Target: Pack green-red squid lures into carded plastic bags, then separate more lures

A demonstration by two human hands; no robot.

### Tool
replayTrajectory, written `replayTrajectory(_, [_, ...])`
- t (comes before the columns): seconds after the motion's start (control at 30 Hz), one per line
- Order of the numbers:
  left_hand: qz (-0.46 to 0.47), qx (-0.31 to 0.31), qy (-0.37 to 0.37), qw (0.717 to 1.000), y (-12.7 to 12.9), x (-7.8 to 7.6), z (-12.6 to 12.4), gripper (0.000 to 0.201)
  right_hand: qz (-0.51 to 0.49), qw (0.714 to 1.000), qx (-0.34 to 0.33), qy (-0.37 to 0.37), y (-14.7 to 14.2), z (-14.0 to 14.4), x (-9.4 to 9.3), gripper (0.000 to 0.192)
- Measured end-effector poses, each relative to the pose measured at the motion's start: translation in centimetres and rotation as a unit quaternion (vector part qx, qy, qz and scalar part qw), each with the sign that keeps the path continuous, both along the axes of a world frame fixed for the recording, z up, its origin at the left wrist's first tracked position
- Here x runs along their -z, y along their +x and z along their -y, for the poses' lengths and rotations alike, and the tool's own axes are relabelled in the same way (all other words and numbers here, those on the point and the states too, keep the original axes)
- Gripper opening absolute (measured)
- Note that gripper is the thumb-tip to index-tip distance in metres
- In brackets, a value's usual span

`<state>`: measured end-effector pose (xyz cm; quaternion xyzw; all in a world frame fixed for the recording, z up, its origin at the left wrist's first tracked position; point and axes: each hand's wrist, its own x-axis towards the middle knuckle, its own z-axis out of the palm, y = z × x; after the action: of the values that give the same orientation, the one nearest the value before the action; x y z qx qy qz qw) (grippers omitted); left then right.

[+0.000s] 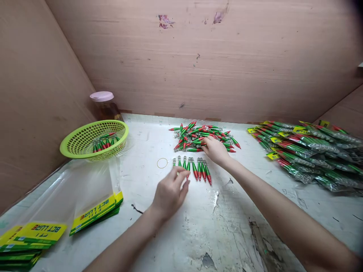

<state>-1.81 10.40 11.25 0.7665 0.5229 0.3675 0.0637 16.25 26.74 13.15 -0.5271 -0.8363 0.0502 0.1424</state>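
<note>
A loose pile of green-and-red fishing lures (193, 132) lies near the back wall. My right hand (216, 150) reaches into its front side, fingertips closed on one lure (197, 142). In front of the pile, several more lures (199, 169) are laid side by side in a row, metal ends away from me. My left hand (170, 192) hovers at the left part of that row. Its fingers are bent but apart, with a gap between thumb and forefinger, and they cover the lower ends of some lures.
A yellow-green basket (70, 145) holding several lures stands at left, before a lidded jar (102, 104). Clear bags with yellow BCT LURE headers (95, 211) lie front left. Packed lures (306, 151) are heaped at right. A rubber band (162, 163) lies left of the row.
</note>
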Motion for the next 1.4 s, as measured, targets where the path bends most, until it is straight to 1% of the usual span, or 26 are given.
replayTrajectory(0.03, [-0.017, 0.037, 0.012, 0.999, 0.3, -0.2, 0.5, 0.021, 0.023, 1.000, -0.009, 0.008, -0.8, -0.7, -0.3, 0.018])
replayTrajectory(0.1, [-0.036, 0.080, 0.028, 0.996, 0.7, -0.4, 1.0, 0.020, 0.064, 0.998, -0.022, 0.017, -2.1, -1.6, -0.6, 0.016])
replayTrajectory(0.2, [-0.025, 0.097, 0.028, 0.995, 0.6, -0.3, 1.0, 0.021, 0.099, 0.994, -0.033, 0.027, -3.0, -2.2, -1.2, 0.015])
replayTrajectory(0.3, [0.019, 0.088, 0.005, 0.996, 0.2, -0.1, 0.5, 0.021, 0.094, 0.995, -0.016, 0.040, -2.0, -2.9, -2.5, 0.018])
replayTrajectory(0.4, [0.089, 0.061, -0.030, 0.994, 0.1, -0.5, 0.7, 0.018, 0.056, 0.997, 0.021, 0.046, 0.6, -3.1, -4.3, 0.014])
replayTrajectory(0.47, [0.188, 0.027, -0.071, 0.979, 0.4, -1.3, 1.2, 0.015, 0.013, 0.998, 0.041, 0.037, 2.6, -2.0, -5.0, 0.009])
replayTrajectory(0.5, [0.255, 0.008, -0.093, 0.962, 0.5, -2.0, 1.4, 0.015, -0.012, 0.999, 0.044, 0.027, 3.6, -0.8, -5.0, 0.008])
replayTrajectory(0.57, [0.375, -0.024, -0.121, 0.919, 0.5, -3.6, 1.2, 0.020, -0.063, 0.997, 0.033, -0.012, 5.5, 2.8, -4.2, 0.007])
replayTrajectory(0.6, [0.400, -0.033, -0.118, 0.908, 0.4, -4.4, 0.6, 0.022, -0.084, 0.996, 0.013, -0.039, 6.2, 5.0, -3.3, 0.009])
replayTrajectory(0.63, [0.383, -0.041, -0.104, 0.917, 0.2, -5.2, -0.5, 0.023, -0.118, 0.989, -0.014, -0.082, 6.8, 7.4, -2.2, 0.012])
replayTrajectory(0.67, [0.329, -0.043, -0.079, 0.940, 0.0, -5.8, -2.0, 0.023, -0.225, 0.958, -0.045, -0.174, 7.1, 9.8, -0.9, 0.014])
replayTrajectory(0.7, [0.226, -0.060, -0.050, 0.971, -0.2, -6.3, -4.0, 0.022, -0.301, 0.919, -0.052, -0.248, 7.4, 11.9, 0.4, 0.016])
replayTrajectory(0.73, [0.094, -0.082, -0.033, 0.992, -0.3, -6.6, -6.3, 0.024, -0.348, 0.888, -0.042, -0.297, 7.4, 13.8, 1.7, 0.016])
replayTrajectory(0.77, [0.047, -0.080, -0.035, 0.995, -0.3, -6.7, -8.8, 0.022, -0.379, 0.862, -0.037, -0.335, 7.3, 15.3, 2.9, 0.018])
replayTrajectory(0.8, [0.015, -0.068, -0.041, 0.997, -0.1, -6.6, -11.3, 0.017, -0.420, 0.840, -0.024, -0.342, 7.1, 16.3, 3.9, 0.020])
replayTrajectory(0.87, [-0.057, -0.036, -0.056, 0.996, 0.9, -6.2, -15.9, 0.016, -0.483, 0.807, -0.010, -0.341, 6.6, 17.2, 5.3, 0.026])
replayTrajectory(0.9, [-0.088, -0.028, -0.063, 0.994, 1.7, -5.9, -17.8, 0.016, -0.509, 0.794, -0.004, -0.332, 6.4, 17.2, 5.6, 0.028])
replayTrajectory(0.97, [-0.138, -0.027, -0.075, 0.987, 3.1, -5.5, -20.4, 0.016, -0.544, 0.774, 0.006, -0.324, 6.3, 16.9, 5.9, 0.032])
replayTrajectory(1.07, [-0.184, -0.043, -0.100, 0.977, 4.6, -5.4, -22.3, 0.018, -0.568, 0.749, 0.016, -0.341, 6.6, 16.5, 5.7, 0.036])
replayTrajectory(1.13, [-0.199, -0.052, -0.120, 0.971, 4.7, -5.8, -22.9, 0.019, -0.577, 0.735, 0.013, -0.355, 6.8, 16.4, 5.6, 0.037])
replayTrajectory(1.2, [-0.201, -0.059, -0.134, 0.969, 4.2, -6.4, -23.3, 0.018, -0.583, 0.729, 0.005, -0.358, 7.0, 16.5, 5.6, 0.037])
replayTrajectory(1.3, [-0.179, -0.076, -0.142, 0.970, 2.5, -7.2, -23.8, 0.018, -0.589, 0.725, -0.003, -0.357, 7.0, 16.6, 5.6, 0.035])
replayTrajectory(1.4, [-0.139, -0.095, -0.153, 0.974, 0.8, -7.4, -23.7, 0.019, -0.594, 0.716, -0.007, -0.367, 7.2, 16.4, 5.6, 0.034])
